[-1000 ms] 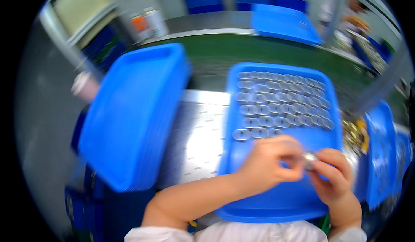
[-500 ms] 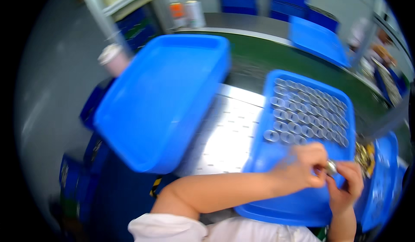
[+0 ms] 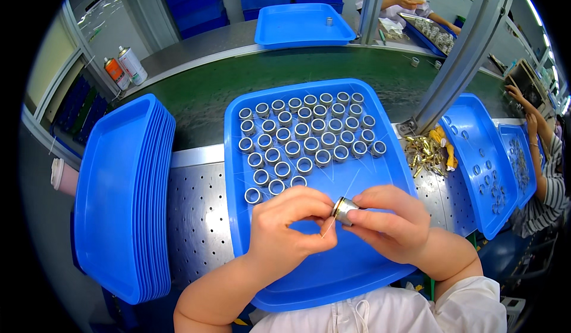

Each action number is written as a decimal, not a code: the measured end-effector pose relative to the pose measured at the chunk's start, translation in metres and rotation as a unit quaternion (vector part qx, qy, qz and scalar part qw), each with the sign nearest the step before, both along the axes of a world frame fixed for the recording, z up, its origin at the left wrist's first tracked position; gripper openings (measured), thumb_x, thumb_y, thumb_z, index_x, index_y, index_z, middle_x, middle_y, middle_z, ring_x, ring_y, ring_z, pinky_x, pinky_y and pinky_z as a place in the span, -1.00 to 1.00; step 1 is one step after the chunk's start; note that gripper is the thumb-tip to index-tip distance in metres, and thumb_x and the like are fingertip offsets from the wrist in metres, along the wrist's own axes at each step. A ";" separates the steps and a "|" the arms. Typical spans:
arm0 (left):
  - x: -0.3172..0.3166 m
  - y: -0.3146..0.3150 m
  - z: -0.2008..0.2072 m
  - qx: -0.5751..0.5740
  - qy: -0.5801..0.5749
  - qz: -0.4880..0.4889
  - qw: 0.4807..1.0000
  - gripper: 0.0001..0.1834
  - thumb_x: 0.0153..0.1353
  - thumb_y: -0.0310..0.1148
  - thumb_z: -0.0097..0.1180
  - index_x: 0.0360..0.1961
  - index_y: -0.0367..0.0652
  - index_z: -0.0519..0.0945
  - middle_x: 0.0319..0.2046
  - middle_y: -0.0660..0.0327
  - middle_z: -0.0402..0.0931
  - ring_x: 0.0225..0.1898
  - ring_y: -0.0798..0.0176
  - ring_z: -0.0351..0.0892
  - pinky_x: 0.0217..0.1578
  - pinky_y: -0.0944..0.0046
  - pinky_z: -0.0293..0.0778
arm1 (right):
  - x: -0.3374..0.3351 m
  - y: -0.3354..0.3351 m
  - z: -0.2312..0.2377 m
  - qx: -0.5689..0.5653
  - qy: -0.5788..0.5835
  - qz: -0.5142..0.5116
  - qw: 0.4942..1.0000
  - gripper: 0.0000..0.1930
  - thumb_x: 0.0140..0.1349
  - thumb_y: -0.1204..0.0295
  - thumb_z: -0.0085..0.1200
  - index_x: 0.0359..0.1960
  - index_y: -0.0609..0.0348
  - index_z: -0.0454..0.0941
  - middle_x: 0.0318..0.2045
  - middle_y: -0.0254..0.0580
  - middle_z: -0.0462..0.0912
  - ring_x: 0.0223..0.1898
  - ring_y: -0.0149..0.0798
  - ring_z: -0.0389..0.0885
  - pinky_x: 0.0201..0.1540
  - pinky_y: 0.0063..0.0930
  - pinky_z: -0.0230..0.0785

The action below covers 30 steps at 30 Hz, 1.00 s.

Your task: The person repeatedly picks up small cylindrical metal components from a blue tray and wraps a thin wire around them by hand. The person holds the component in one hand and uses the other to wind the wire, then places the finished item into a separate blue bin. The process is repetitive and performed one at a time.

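A short silvery metal cylinder (image 3: pixel 344 210) with a gold-coloured edge is held above the tray's near half. My right hand (image 3: pixel 392 221) grips it from the right between thumb and fingers. At its gold-edged end, my left hand (image 3: pixel 291 221) is closed in a pinch, with a thin pale wire (image 3: pixel 327 227) showing at the fingertips. Beneath both hands lies a blue tray (image 3: pixel 321 285). Rows of similar open metal rings (image 3: pixel 310 145) stand upright in its far half, several with fine wires trailing from them.
Nested blue trays (image 3: pixel 122 196) stand at left beside a lidded cup (image 3: pixel 64 177). Brass-coloured pieces (image 3: pixel 425 153) lie right of the tray, near a metal post (image 3: pixel 458 65). Another blue tray (image 3: pixel 486 172) holds loose rings. Across the green belt (image 3: pixel 202 98) sits a blue tray (image 3: pixel 303 27); co-workers are beyond.
The view has swung, so the ring tray now sits in the middle and the nested trays at far left. Blur is gone. Both hands remain together at a small metal part.
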<state>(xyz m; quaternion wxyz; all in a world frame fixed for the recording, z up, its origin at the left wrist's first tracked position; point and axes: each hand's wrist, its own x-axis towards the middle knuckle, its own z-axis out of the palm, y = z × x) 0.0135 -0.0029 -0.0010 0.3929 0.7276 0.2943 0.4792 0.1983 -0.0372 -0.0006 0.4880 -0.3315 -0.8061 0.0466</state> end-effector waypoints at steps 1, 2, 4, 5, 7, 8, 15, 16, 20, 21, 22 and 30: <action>-0.001 0.000 0.000 0.010 0.005 0.002 1.000 -0.82 -0.24 -0.67 0.24 -0.51 -0.27 0.59 -0.45 0.17 0.57 -0.48 0.39 0.58 -0.45 0.45 0.57 | -0.001 0.000 0.000 0.001 -0.004 0.001 1.000 -0.66 -0.17 0.59 0.32 -0.25 0.20 0.61 -0.32 -0.11 0.58 -0.37 -0.20 0.60 -0.36 -0.49 0.50; -0.001 -0.001 -0.001 0.016 0.004 0.005 1.000 -0.82 -0.25 -0.66 0.24 -0.52 -0.26 0.58 -0.45 0.17 0.57 -0.49 0.38 0.58 -0.46 0.45 0.55 | -0.001 -0.001 0.000 -0.004 0.003 0.003 1.000 -0.65 -0.17 0.59 0.33 -0.25 0.20 0.61 -0.33 -0.11 0.58 -0.37 -0.21 0.60 -0.35 -0.49 0.50; -0.001 -0.002 -0.001 0.030 0.005 0.015 0.999 -0.82 -0.26 -0.66 0.24 -0.53 -0.25 0.58 -0.46 0.18 0.58 -0.50 0.38 0.58 -0.49 0.45 0.53 | -0.002 0.000 0.000 -0.014 0.020 0.008 1.000 -0.64 -0.18 0.59 0.34 -0.25 0.22 0.59 -0.34 -0.11 0.59 -0.38 -0.23 0.61 -0.34 -0.49 0.50; -0.002 -0.002 -0.001 0.058 0.016 0.030 0.998 -0.82 -0.26 -0.65 0.24 -0.53 -0.24 0.59 -0.46 0.18 0.58 -0.50 0.38 0.58 -0.49 0.45 0.52 | -0.002 -0.001 0.000 -0.068 0.058 0.006 0.996 -0.64 -0.18 0.59 0.34 -0.25 0.23 0.58 -0.35 -0.11 0.59 -0.38 -0.24 0.61 -0.34 -0.49 0.50; -0.002 -0.002 -0.002 0.119 0.034 0.059 0.991 -0.81 -0.26 -0.65 0.25 -0.52 -0.23 0.59 -0.45 0.18 0.58 -0.51 0.37 0.57 -0.50 0.45 0.50 | -0.003 -0.006 0.003 -0.171 0.131 -0.002 0.976 -0.63 -0.18 0.59 0.36 -0.24 0.24 0.56 -0.35 -0.11 0.59 -0.39 -0.26 0.61 -0.33 -0.48 0.51; -0.001 -0.001 -0.001 0.135 0.034 0.059 0.988 -0.81 -0.26 -0.65 0.25 -0.51 -0.24 0.59 -0.46 0.18 0.58 -0.50 0.37 0.57 -0.50 0.45 0.50 | -0.003 -0.006 0.000 -0.195 0.152 0.005 0.969 -0.62 -0.17 0.59 0.36 -0.24 0.24 0.55 -0.35 -0.11 0.60 -0.39 -0.27 0.62 -0.34 -0.49 0.51; 0.000 0.002 0.000 -0.016 -0.035 0.002 0.999 -0.80 -0.18 -0.66 0.24 -0.44 -0.28 0.61 -0.41 0.17 0.57 -0.44 0.36 0.59 -0.41 0.44 0.57 | 0.001 0.002 0.001 -0.114 0.085 -0.001 0.990 -0.63 -0.16 0.62 0.34 -0.24 0.23 0.54 -0.32 -0.12 0.59 -0.39 -0.28 0.63 -0.39 -0.50 0.51; 0.000 0.001 -0.001 -0.065 -0.056 -0.011 0.996 -0.81 -0.16 -0.67 0.24 -0.43 -0.29 0.61 -0.40 0.16 0.57 -0.43 0.36 0.59 -0.39 0.44 0.58 | 0.001 0.002 0.002 -0.086 0.066 -0.007 0.994 -0.63 -0.17 0.63 0.33 -0.24 0.22 0.55 -0.31 -0.13 0.59 -0.39 -0.28 0.63 -0.40 -0.51 0.51; -0.001 0.000 0.001 -0.084 -0.054 -0.027 0.995 -0.83 -0.14 -0.67 0.23 -0.43 -0.31 0.61 -0.38 0.15 0.56 -0.42 0.36 0.59 -0.35 0.43 0.60 | 0.002 0.002 0.001 -0.049 0.039 -0.015 0.998 -0.61 -0.20 0.63 0.34 -0.24 0.17 0.57 -0.29 -0.13 0.58 -0.41 -0.25 0.61 -0.41 -0.53 0.50; -0.001 0.000 0.001 -0.075 -0.048 -0.023 0.996 -0.83 -0.15 -0.67 0.23 -0.44 -0.30 0.61 -0.39 0.16 0.57 -0.43 0.37 0.59 -0.36 0.44 0.59 | 0.001 0.001 0.000 -0.047 0.035 -0.017 0.998 -0.61 -0.21 0.62 0.34 -0.24 0.16 0.58 -0.29 -0.14 0.58 -0.41 -0.25 0.61 -0.41 -0.53 0.50; 0.000 0.000 0.001 -0.067 -0.042 -0.018 0.997 -0.83 -0.16 -0.67 0.24 -0.46 -0.30 0.60 -0.40 0.16 0.57 -0.44 0.37 0.59 -0.38 0.44 0.59 | 0.001 0.001 0.000 -0.045 0.030 -0.019 0.998 -0.60 -0.22 0.62 0.34 -0.24 0.15 0.58 -0.29 -0.14 0.58 -0.41 -0.25 0.61 -0.41 -0.53 0.50; 0.001 -0.001 0.001 0.145 0.031 0.055 0.987 -0.81 -0.26 -0.65 0.25 -0.52 -0.25 0.59 -0.49 0.18 0.56 -0.53 0.33 0.57 -0.52 0.42 0.49 | -0.005 -0.006 -0.002 -0.219 0.173 0.022 0.960 -0.67 -0.15 0.61 0.35 -0.27 0.26 0.57 -0.33 -0.16 0.60 -0.42 -0.33 0.60 -0.40 -0.54 0.50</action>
